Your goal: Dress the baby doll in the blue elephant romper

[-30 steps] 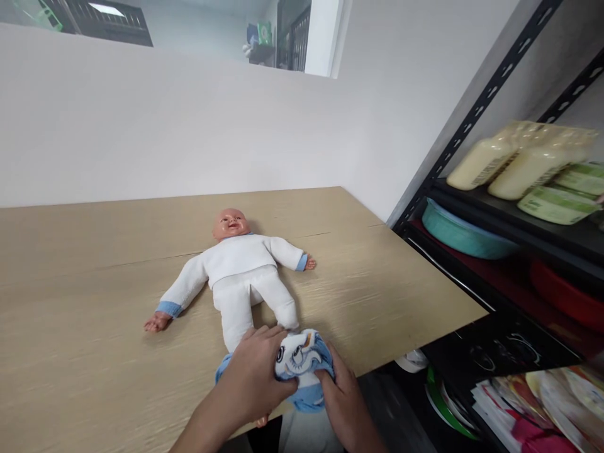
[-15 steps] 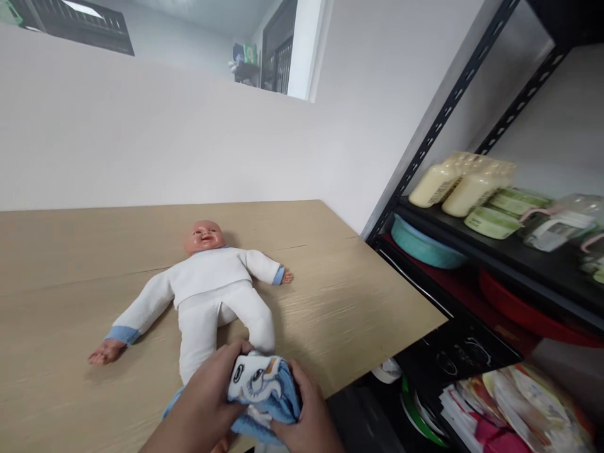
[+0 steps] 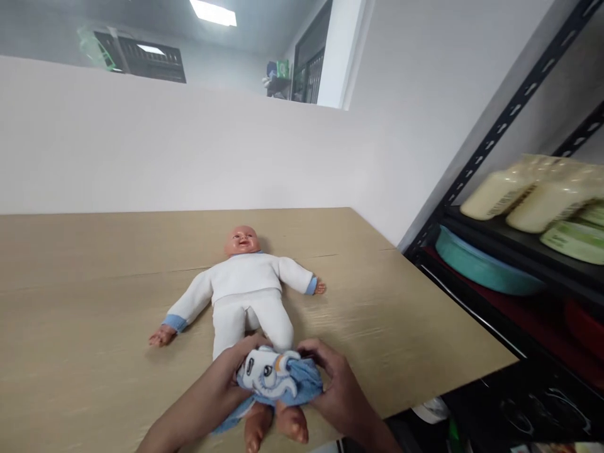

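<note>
A baby doll [image 3: 245,286] in a white suit with blue cuffs lies on its back on the wooden table [image 3: 85,327], arms spread, bare feet toward me. A bunched blue garment [image 3: 278,380] with a white cartoon print sits around the doll's lower legs. My left hand [image 3: 224,387] grips the garment's left side. My right hand [image 3: 333,384] grips its right side, fingers curled over the cloth. Both hands sit at the table's near edge.
A black metal shelf rack [image 3: 500,126] stands at the right, holding cream bottles [image 3: 523,192], green packs [image 3: 573,236] and a teal basin [image 3: 481,267]. A white wall runs behind the table. The table's right edge drops off beside the rack.
The view swung left, then back right and up. The garment now sits higher on the doll's legs and both bare feet show below it. Both hands keep their hold.
</note>
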{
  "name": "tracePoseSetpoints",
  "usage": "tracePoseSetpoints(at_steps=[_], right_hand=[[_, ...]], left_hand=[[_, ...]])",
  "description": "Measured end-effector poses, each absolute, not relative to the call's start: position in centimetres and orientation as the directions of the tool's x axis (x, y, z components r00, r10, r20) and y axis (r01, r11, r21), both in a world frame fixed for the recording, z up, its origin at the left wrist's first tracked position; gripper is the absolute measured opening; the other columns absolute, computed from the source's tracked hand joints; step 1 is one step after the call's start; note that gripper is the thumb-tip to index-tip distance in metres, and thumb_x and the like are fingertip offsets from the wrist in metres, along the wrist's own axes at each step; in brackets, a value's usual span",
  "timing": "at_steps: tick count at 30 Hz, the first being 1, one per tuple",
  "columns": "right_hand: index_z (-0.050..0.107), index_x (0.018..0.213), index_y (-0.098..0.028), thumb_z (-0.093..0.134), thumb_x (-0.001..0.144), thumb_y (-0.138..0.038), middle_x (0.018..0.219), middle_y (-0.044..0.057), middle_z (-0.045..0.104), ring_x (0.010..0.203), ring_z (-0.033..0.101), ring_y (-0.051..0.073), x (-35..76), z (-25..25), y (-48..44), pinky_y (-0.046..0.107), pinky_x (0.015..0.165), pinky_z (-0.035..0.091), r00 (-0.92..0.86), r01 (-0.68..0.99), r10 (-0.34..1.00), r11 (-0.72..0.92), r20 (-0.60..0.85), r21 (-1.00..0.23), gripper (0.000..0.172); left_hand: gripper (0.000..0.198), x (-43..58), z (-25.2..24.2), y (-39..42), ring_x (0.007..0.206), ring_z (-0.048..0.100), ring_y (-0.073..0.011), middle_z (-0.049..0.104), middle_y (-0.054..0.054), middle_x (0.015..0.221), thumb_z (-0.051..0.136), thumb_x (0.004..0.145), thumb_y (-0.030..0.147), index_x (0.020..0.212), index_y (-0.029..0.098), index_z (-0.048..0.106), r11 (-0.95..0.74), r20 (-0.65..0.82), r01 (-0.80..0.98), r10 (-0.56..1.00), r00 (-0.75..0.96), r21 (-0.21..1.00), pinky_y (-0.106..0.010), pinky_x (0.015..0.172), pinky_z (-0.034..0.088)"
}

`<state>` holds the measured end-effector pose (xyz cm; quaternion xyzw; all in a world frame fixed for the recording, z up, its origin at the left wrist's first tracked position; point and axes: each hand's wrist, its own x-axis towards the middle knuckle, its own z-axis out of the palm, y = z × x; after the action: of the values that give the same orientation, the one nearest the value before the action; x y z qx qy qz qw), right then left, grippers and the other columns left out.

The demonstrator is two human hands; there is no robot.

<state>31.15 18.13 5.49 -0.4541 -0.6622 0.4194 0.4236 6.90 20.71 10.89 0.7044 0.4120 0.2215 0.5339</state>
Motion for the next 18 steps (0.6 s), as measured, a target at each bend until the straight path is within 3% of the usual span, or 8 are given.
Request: tracePoseSetpoints(at_steps=[4,7,11,13,15,18], right_hand=[[0.076,0.101,-0.023,0.08,0.074,-0.022,0.099,0.003,0.078,0.096,0.072,0.027,33.1,6.8,21.5,0.037,0.089,0.057,-0.424,0.296,0.901,0.238,0.096,-0.925,0.028],[0.072,0.109,-0.024,0.082,0.073,-0.025,0.105,0.002,0.075,0.099,0.069,0.025,33.8,7.6,23.4,0.036,0.091,0.056,-0.578,0.303,0.813,0.296,0.073,-0.906,0.037],[0.064,0.129,-0.022,0.092,0.064,-0.033,0.116,0.004,0.071,0.1,0.068,0.023,34.5,8.6,24.2,0.032,0.088,0.057,-0.717,0.348,0.696,0.313,-0.036,-0.884,0.072],[0.066,0.13,-0.022,0.096,0.061,-0.042,0.121,0.006,0.07,0.108,0.068,0.026,34.7,9.1,24.1,0.037,0.096,0.057,-0.743,0.353,0.669,0.363,-0.022,-0.862,0.078],[0.071,0.124,-0.024,0.092,0.07,-0.045,0.124,0.006,0.069,0.115,0.066,0.028,34.8,9.6,24.0,0.041,0.104,0.054,-0.756,0.329,0.655,0.4,0.016,-0.855,0.062],[0.076,0.114,-0.025,0.077,0.088,-0.038,0.123,0.006,0.068,0.117,0.065,0.026,34.7,9.5,23.9,0.043,0.11,0.05,-0.737,0.277,0.674,0.377,0.057,-0.884,0.029]], left_hand=[[0.009,6.8,11.6,21.6,0.096,0.061,-0.0226,0.066,-0.001,0.1,0.068,0.09,0.029,0.088,0.02,0.067,-0.158,-0.115,0.395,0.803,0.585,0.905,-0.03,0.087,0.048],[0.008,6.8,11.7,22.0,0.101,0.062,-0.0244,0.064,-0.002,0.104,0.073,0.085,0.025,0.09,0.021,0.07,-0.206,-0.107,0.457,0.815,0.57,0.865,-0.032,0.091,0.048],[0.055,6.1,11.8,21.4,0.118,0.059,-0.0326,0.066,-0.006,0.123,0.092,0.072,0.036,0.121,0.027,0.068,-0.204,-0.113,0.532,0.857,0.502,0.822,-0.04,0.102,0.048],[0.063,5.3,11.7,20.5,0.12,0.058,-0.0349,0.066,-0.007,0.127,0.095,0.068,0.04,0.123,0.029,0.066,-0.197,-0.091,0.548,0.886,0.454,0.813,-0.043,0.104,0.048],[0.065,3.9,11.3,19.4,0.127,0.055,-0.0374,0.064,-0.009,0.132,0.094,0.071,0.044,0.126,0.031,0.064,-0.204,-0.039,0.538,0.913,0.405,0.818,-0.048,0.109,0.046],[0.059,1.6,10.0,17.8,0.143,0.042,-0.0399,0.055,-0.01,0.146,0.086,0.08,0.051,0.131,0.034,0.061,-0.179,0.007,0.518,0.949,0.316,0.836,-0.058,0.122,0.034]])
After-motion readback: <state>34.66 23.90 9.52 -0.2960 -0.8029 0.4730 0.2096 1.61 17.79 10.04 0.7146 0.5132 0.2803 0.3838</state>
